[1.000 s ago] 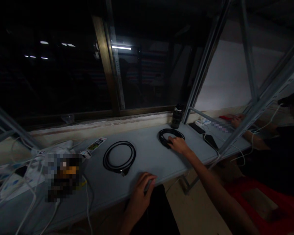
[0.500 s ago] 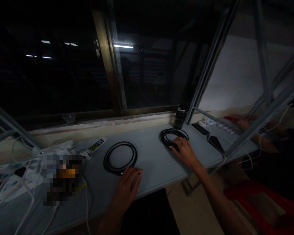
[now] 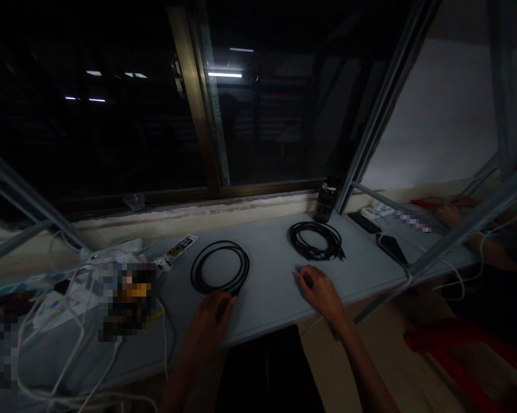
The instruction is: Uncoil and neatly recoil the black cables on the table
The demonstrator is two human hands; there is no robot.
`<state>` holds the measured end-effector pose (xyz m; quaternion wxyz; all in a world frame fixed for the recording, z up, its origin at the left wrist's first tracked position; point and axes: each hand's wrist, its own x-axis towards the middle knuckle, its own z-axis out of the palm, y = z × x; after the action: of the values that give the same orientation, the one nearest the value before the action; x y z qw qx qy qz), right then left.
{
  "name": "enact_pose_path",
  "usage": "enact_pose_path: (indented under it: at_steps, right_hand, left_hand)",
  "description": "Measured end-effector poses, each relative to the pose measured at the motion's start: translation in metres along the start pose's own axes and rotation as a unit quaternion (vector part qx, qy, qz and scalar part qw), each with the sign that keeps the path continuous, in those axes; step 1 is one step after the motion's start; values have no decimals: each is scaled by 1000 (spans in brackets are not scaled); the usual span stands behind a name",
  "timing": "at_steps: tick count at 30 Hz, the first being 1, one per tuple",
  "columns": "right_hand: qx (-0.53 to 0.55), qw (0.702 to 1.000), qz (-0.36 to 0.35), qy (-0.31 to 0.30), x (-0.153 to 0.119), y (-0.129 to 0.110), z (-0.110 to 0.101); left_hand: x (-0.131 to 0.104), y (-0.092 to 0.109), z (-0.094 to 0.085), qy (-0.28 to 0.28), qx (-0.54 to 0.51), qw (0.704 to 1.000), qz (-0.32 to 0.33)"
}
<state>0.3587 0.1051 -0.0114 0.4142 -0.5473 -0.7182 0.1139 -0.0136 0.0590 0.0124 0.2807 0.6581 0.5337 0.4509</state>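
Note:
Two coils of black cable lie flat on the grey table. At the near edge of the left coil (image 3: 195,268) is my left hand (image 3: 213,318), its fingers bent and the thumb apart from them. Its fingertips overlap the coil in view; I cannot tell whether they touch it. Nothing shows in that hand. The right coil (image 3: 296,244) is thicker, with cable ends showing at its near right side. Just short of this coil, apart from it, my right hand (image 3: 322,291) rests near the table edge, loosely curled, with nothing visible in it.
A dark bottle (image 3: 326,201) stands behind the right coil. Two dark phone-like slabs lie right, one of them here (image 3: 391,249). White cables (image 3: 80,321) and power strips crowd the left. Metal posts (image 3: 383,103) frame the table (image 3: 267,298). Another person's hand (image 3: 450,215) is far right.
My right hand has come off the right coil and drawn back toward the table's near edge, curling. My left hand has shifted slightly left and back from its coil. The view has shifted slightly.

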Motion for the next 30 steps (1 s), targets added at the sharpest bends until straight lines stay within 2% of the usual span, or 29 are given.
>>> enact_pose_path:
  at_steps: [5, 10, 17, 23, 30]
  right_hand:
    - [-20, 1000, -20, -4, -2, 0, 0]
    - [-26, 999, -28, -5, -3, 0, 0]
    - [-31, 999, -21, -1, -2, -2, -2]
    - [-36, 999, -23, 5, -2, -3, -2]
    - [-40, 999, -22, 0, -3, -2, -2]
  left_hand:
    - [-1, -13, 2, -11, 101, 993, 55]
    - [-4, -13, 2, -18, 175, 980, 94]
    - [-6, -13, 4, 6, 197, 974, 115]
    - [-6, -9, 3, -4, 206, 974, 100]
    - [-7, -8, 4, -2, 220, 968, 120]
